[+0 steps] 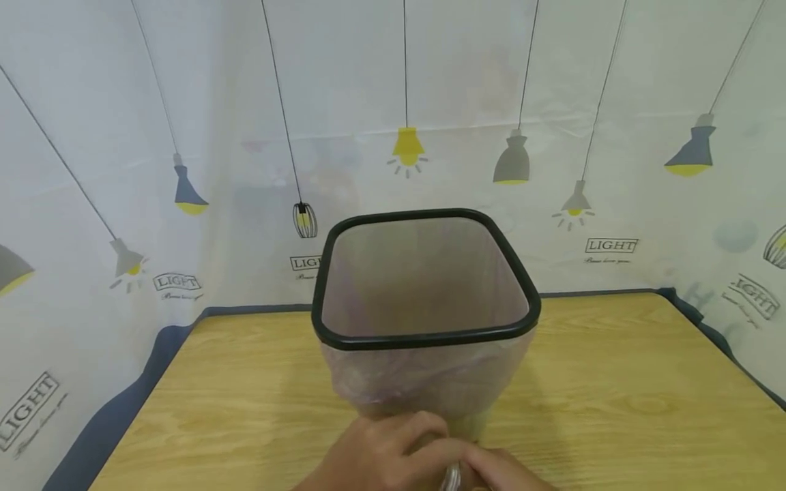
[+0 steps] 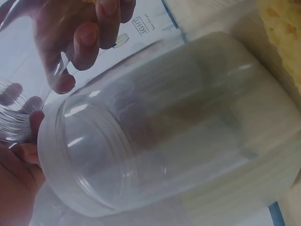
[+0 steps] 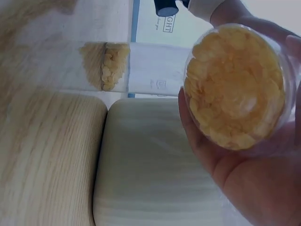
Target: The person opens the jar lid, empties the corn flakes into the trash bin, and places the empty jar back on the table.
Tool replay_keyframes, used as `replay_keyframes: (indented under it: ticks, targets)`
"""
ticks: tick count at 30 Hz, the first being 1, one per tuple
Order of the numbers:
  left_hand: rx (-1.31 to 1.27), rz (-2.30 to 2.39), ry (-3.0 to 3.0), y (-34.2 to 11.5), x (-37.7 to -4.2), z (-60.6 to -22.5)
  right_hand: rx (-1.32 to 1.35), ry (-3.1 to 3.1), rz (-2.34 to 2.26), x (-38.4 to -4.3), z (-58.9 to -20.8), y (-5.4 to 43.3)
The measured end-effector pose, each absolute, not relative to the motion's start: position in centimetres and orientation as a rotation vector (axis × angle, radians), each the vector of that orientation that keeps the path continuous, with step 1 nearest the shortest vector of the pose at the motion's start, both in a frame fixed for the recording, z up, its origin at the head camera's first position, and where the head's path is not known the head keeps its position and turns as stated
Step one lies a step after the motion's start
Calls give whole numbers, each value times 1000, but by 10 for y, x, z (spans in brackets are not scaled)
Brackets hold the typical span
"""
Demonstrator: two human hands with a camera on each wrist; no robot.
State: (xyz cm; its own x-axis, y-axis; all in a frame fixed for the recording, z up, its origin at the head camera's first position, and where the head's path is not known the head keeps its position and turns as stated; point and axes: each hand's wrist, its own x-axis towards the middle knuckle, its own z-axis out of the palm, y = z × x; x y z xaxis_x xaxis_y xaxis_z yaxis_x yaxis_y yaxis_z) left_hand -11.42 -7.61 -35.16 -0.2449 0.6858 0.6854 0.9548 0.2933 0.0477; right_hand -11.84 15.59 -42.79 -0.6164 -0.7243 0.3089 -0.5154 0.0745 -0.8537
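My right hand [image 3: 254, 174] is curled round a clear jar of yellow cornflake-like flakes [image 3: 235, 89], whose round base faces the right wrist view. My left hand [image 1: 387, 450] meets the right hand [image 1: 506, 470] low in the head view, with a sliver of clear plastic [image 1: 452, 477] between them. In the left wrist view, the left hand [image 2: 19, 188] pinches a clear ribbed part [image 2: 14, 117] at the jar's end; whether this is its lid or neck I cannot tell. A larger clear container [image 2: 169, 127] with a ridged round end stands close by.
Beyond the hands, a bin with a black rim [image 1: 424, 341] and a thin bag lining stands on the wooden table [image 1: 614, 395]. More flakes [image 2: 282, 33] show at the left wrist view's edge. A lamp-printed curtain [image 1: 454, 82] surrounds the table.
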Motion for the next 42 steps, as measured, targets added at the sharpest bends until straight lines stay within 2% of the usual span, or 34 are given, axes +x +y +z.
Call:
replay_keyframes:
  ticks: [6, 11, 15, 19, 22, 31, 42]
  targets:
    - [-1433, -623, -2038, -75, -116, -354, -1139, 2231, -1503, -123, -446, 157]
    - [-1399, -580, -2060, -74, -118, -357, -1028, 2266, -1454, -136, -484, 163]
    - [-1374, -557, -2075, -74, -118, -358, -994, 2344, -1402, -145, -513, 168]
    - [-1334, -518, -2105, -73, -118, -359, -1022, 2483, -1301, -150, -526, 172]
    - [-1306, -503, -2126, -73, -117, -360, -1072, 2555, -1273, -146, -517, 170]
    - [-1286, -473, -2106, -72, -117, -361, -1141, 2534, -1299, -120, -439, 156]
    - [-1256, -444, -2100, -73, -118, -362, -1081, 2700, -1139, -119, -436, 153]
